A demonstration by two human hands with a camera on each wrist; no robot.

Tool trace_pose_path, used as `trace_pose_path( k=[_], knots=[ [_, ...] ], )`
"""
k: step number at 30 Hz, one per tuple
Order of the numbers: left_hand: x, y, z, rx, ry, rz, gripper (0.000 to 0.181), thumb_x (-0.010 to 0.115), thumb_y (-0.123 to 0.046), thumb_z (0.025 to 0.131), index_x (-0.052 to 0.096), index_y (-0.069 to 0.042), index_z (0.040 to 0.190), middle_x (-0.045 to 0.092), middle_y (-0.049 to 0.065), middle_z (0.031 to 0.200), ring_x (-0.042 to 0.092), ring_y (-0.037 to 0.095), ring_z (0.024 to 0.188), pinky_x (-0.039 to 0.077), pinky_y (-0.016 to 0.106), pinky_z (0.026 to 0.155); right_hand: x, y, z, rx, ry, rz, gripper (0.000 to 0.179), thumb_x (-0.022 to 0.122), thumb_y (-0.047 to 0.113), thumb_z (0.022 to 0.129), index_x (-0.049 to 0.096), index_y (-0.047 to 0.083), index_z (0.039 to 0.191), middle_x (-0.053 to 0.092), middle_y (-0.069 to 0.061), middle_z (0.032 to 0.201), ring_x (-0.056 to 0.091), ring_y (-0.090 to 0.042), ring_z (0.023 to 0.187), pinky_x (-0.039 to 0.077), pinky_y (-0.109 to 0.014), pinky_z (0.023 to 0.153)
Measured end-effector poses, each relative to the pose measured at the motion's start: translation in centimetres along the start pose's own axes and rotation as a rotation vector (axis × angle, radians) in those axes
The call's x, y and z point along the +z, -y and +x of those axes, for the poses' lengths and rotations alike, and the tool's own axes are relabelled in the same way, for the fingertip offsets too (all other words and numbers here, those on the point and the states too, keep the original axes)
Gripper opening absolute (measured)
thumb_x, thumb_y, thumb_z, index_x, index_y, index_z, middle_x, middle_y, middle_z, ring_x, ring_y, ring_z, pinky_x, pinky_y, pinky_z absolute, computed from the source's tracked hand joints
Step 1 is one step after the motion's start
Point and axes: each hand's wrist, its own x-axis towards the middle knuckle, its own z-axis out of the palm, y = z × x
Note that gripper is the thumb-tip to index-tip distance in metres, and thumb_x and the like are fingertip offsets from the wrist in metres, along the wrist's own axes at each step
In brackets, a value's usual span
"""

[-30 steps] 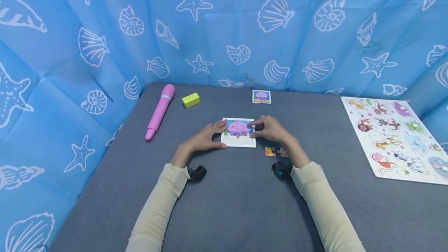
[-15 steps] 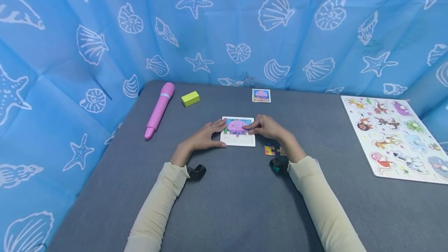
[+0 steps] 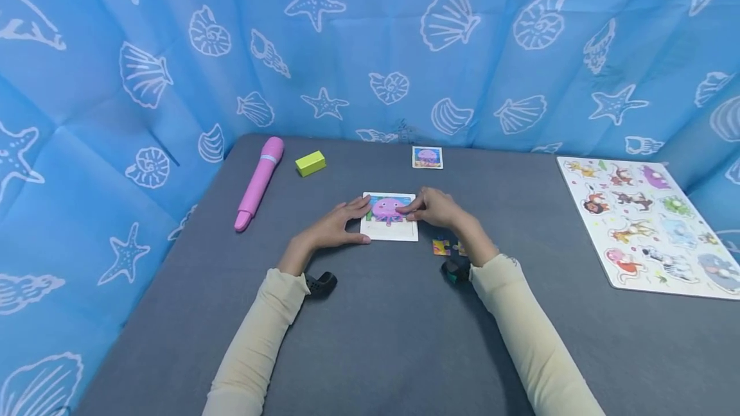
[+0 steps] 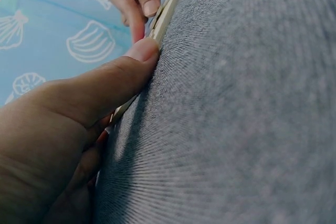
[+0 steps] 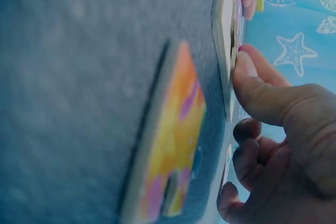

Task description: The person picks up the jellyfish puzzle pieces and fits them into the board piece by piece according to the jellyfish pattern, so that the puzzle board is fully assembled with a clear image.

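A small white-framed jigsaw puzzle (image 3: 388,234) with a pink jellyfish picture lies on the grey table; its near strip shows bare. My left hand (image 3: 335,226) rests at its left side, the fingers extended on the far part and the thumb (image 4: 142,51) against the near corner. At the puzzle's right side, my right hand (image 3: 440,208) pinches a jigsaw piece, thumb (image 5: 245,66) and index finger close together low over the board. The piece itself is mostly hidden by the fingertips. Loose orange-yellow jigsaw pieces (image 3: 441,247) lie beside the right wrist, one partly covered by it.
A small jellyfish picture card (image 3: 428,157) lies at the back. Toward the back left are a pink microphone-shaped object (image 3: 258,185) and a yellow-green block (image 3: 311,164). A large animal peg puzzle (image 3: 650,230) lies on the right. A blue seashell curtain (image 3: 347,50) hangs behind.
My right hand has moved slightly left over the puzzle, its thumb and index finger closing together onto the picture's right part. My left hand stays at the puzzle's left side.
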Motion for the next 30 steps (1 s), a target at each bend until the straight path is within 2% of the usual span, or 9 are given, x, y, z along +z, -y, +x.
trace_pose_path(
  k=[5,9,11,14,16,18,24,27,30],
  knots=[
    [0.0,0.0,-0.3,-0.008,-0.007,0.022,0.079,0.067,-0.036,0.083,0.026,-0.007,0.144,0.016,0.008,0.154,0.012,0.024,0.143,0.008,0.048,0.115,0.2,0.2,0.2,-0.004,0.026,0.038,0.024,0.066,0.014,0.084,0.068,0.013,0.108,0.050,-0.004,0.073,0.032,-0.016,0.061,0.027,-0.034,0.067],
    [0.1,0.1,-0.6,-0.015,-0.014,0.019,0.079,0.068,-0.035,0.082,0.028,-0.007,0.144,0.017,0.008,0.154,0.013,0.023,0.143,0.008,0.047,0.116,0.6,0.2,0.4,-0.003,0.040,0.100,0.025,0.066,0.014,0.084,0.067,0.010,0.109,0.051,-0.009,0.079,0.032,-0.016,0.064,0.028,-0.031,0.058],
    [0.1,0.1,-0.6,-0.025,-0.028,0.015,0.079,0.069,-0.034,0.081,0.029,-0.007,0.143,0.018,0.008,0.153,0.015,0.023,0.142,0.009,0.047,0.116,0.8,0.3,0.5,-0.020,0.034,0.094,0.026,0.067,0.016,0.083,0.067,0.009,0.108,0.053,-0.008,0.079,0.034,-0.015,0.064,0.035,-0.039,0.069],
    [0.2,-0.2,-0.2,-0.035,-0.030,0.014,0.079,0.069,-0.036,0.080,0.029,-0.009,0.143,0.018,0.007,0.153,0.017,0.022,0.142,0.011,0.046,0.115,0.6,0.5,0.6,-0.006,0.026,0.083,0.026,0.070,0.017,0.081,0.069,0.010,0.106,0.048,-0.005,0.071,0.033,-0.014,0.060,0.035,-0.044,0.070],
    [0.4,-0.4,0.1,-0.028,-0.024,0.010,0.080,0.068,-0.038,0.081,0.028,-0.009,0.144,0.018,0.008,0.153,0.017,0.023,0.142,0.012,0.046,0.115,0.3,0.5,0.5,0.000,0.027,0.071,0.026,0.070,0.015,0.080,0.069,0.008,0.105,0.044,-0.003,0.067,0.031,-0.014,0.057,0.037,-0.039,0.066],
    [0.5,-0.5,0.3,-0.023,-0.015,0.009,0.080,0.067,-0.038,0.081,0.027,-0.009,0.144,0.017,0.009,0.154,0.017,0.024,0.142,0.013,0.047,0.115,0.0,0.4,0.3,-0.005,0.038,0.037,0.027,0.071,0.015,0.080,0.068,0.009,0.106,0.042,-0.004,0.066,0.030,-0.014,0.056,0.029,-0.030,0.055],
    [0.3,-0.4,0.1,-0.019,-0.026,-0.004,0.079,0.069,-0.034,0.081,0.030,-0.008,0.143,0.018,0.009,0.153,0.016,0.024,0.142,0.012,0.046,0.116,-0.7,0.3,-0.3,-0.037,0.039,-0.123,0.028,0.071,0.022,0.079,0.069,0.016,0.106,0.048,-0.004,0.073,0.034,-0.015,0.061,0.023,-0.027,0.056],
    [0.1,-0.4,-0.1,-0.016,-0.029,0.001,0.078,0.069,-0.034,0.081,0.030,-0.007,0.143,0.019,0.009,0.153,0.017,0.024,0.142,0.012,0.046,0.115,-0.8,0.3,-0.3,-0.040,0.032,-0.118,0.027,0.072,0.022,0.079,0.069,0.016,0.105,0.048,-0.004,0.072,0.034,-0.015,0.061,0.023,-0.027,0.055],
    [0.0,-0.3,-0.2,-0.020,-0.020,0.010,0.078,0.069,-0.035,0.081,0.030,-0.007,0.143,0.018,0.009,0.153,0.016,0.024,0.142,0.012,0.046,0.115,-0.6,0.2,-0.1,-0.082,0.018,-0.087,0.028,0.072,0.020,0.079,0.070,0.014,0.106,0.048,-0.006,0.074,0.034,-0.016,0.062,0.025,-0.027,0.055]
  ],
)
